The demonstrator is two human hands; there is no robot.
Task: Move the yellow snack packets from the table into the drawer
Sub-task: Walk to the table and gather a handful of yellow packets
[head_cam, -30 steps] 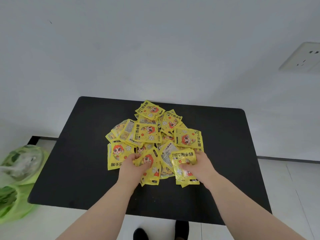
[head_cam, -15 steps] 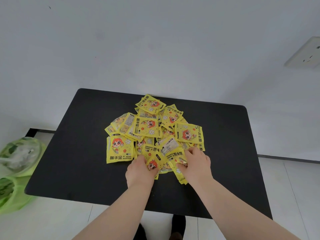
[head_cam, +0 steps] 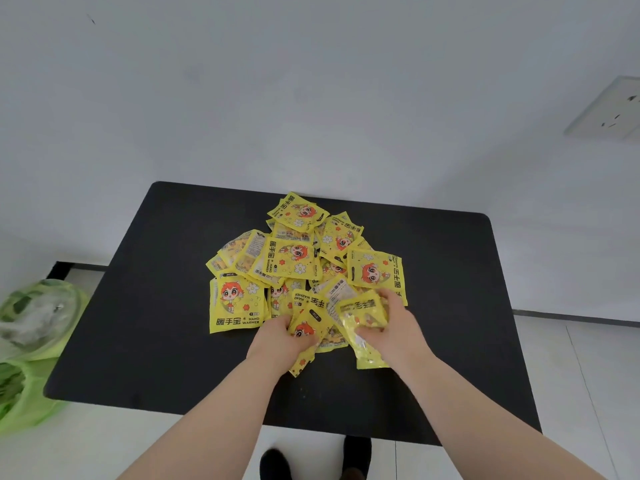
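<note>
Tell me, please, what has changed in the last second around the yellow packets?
The left hand slid right, toward the right hand; the near packets are bunched between them, and each hand grips one. The rest of the pile, the black table and the green bag stayed as they were.

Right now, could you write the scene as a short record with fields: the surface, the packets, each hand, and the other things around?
surface: black table, set against a white wall
packets: yellow packet pile, overlapping, around the table's middle
left hand: grips a cartoon packet at the pile's near edge
right hand: grips a glossy packet, just beside the other hand
floor, left side: green bag
wall, upper right: wall socket
</note>
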